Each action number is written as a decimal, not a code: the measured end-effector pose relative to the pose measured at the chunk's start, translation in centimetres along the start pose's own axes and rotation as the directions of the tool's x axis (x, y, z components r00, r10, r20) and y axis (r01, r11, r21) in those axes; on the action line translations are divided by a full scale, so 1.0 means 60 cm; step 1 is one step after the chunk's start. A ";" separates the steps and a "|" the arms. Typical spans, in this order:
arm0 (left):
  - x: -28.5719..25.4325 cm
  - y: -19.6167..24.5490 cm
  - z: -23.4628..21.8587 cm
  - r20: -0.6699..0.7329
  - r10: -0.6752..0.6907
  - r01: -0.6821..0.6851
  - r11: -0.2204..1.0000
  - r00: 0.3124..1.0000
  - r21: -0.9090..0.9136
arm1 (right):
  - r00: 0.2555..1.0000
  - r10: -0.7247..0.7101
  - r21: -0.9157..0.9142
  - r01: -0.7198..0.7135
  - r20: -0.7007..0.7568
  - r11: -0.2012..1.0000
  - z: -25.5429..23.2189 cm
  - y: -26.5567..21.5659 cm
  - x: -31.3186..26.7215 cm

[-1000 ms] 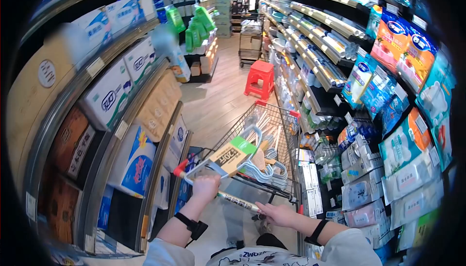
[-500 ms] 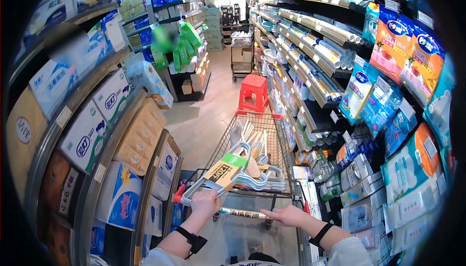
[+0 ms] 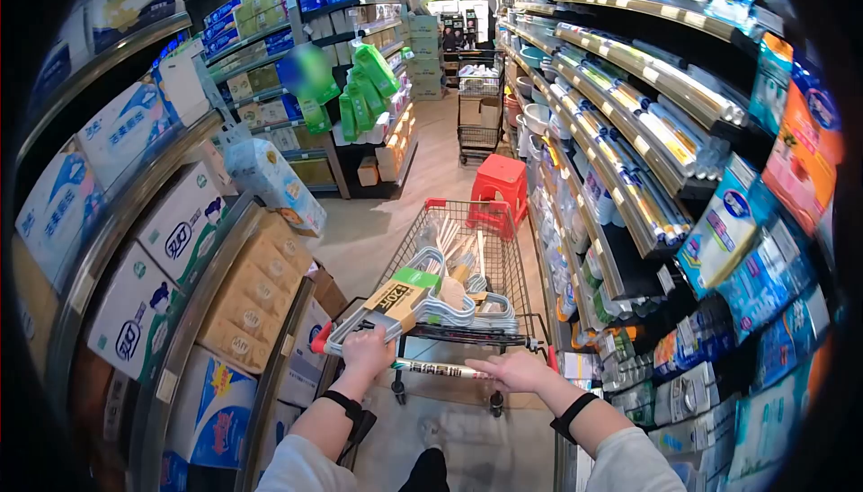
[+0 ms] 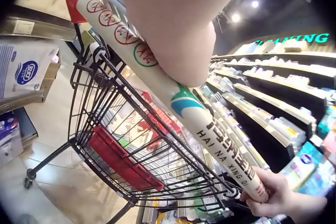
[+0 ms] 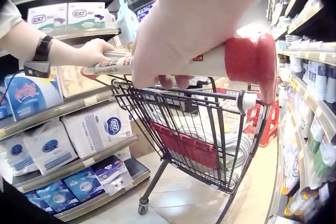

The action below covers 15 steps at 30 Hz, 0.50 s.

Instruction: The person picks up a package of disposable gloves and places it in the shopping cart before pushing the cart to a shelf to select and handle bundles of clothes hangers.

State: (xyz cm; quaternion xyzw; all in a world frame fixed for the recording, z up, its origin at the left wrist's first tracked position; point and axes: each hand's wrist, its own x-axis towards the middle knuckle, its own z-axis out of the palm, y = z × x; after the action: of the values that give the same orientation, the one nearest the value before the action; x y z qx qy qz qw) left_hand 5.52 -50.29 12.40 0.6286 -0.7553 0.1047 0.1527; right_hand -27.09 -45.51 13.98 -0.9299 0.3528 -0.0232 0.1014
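Observation:
In the head view a wire shopping cart [image 3: 422, 249] stands ahead of me. My left hand [image 3: 367, 353] grips the left part of its white printed handle [image 3: 436, 368]. My right hand [image 3: 514, 369] holds the handle toward the right end; its fingers curl beneath the bar in the right wrist view. A bundle of pale hangers [image 3: 447, 308] lies in the cart. Another hanger pack with a green and brown card sleeve [image 3: 393, 301] rests across the cart's near left side, its end right by my left hand. Thin wooden sticks [image 3: 445, 231] rise behind the hangers.
A red plastic stool [image 3: 497, 191] is just beyond the cart's front right corner. Farther down the aisle stands another cart [image 3: 481, 119]. Shelves of tissue packs [image 3: 193, 236] line the left, and shelves of rolls and bagged goods [image 3: 629, 115] the right.
The cart has moved forward along the aisle, and its front now overlaps the red stool in view. The view has swung slightly. Both hands stay on the handle.

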 end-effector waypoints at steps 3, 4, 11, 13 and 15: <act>0.089 -0.024 0.033 0.016 -0.016 0.017 1.000 1.000 -0.025 | 0.995 0.098 0.013 -0.099 0.023 0.995 -0.017 0.080 0.076; 0.118 -0.030 0.046 0.024 -0.030 0.031 0.999 0.999 -0.040 | 0.978 0.174 0.027 -0.178 0.115 0.984 -0.040 0.100 0.101; 0.330 -0.083 0.133 -0.009 -0.069 0.068 0.989 0.998 -0.130 | 0.963 0.224 -0.044 -0.220 0.149 0.975 -0.072 0.295 0.285; 0.392 -0.105 0.160 -0.010 -0.073 0.071 0.989 0.997 -0.127 | 0.956 0.240 -0.054 -0.235 0.165 0.971 -0.084 0.343 0.339; 0.456 -0.123 0.187 -0.068 -0.062 0.054 0.993 0.996 -0.105 | 0.923 0.309 -0.092 -0.295 0.231 0.951 -0.092 0.394 0.393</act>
State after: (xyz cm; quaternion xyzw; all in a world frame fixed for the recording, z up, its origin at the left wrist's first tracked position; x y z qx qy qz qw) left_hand 7.21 -80.70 11.63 0.6376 -0.7352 0.0835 0.2145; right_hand -25.44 -79.31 13.88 -0.8628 0.4772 0.1164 0.1200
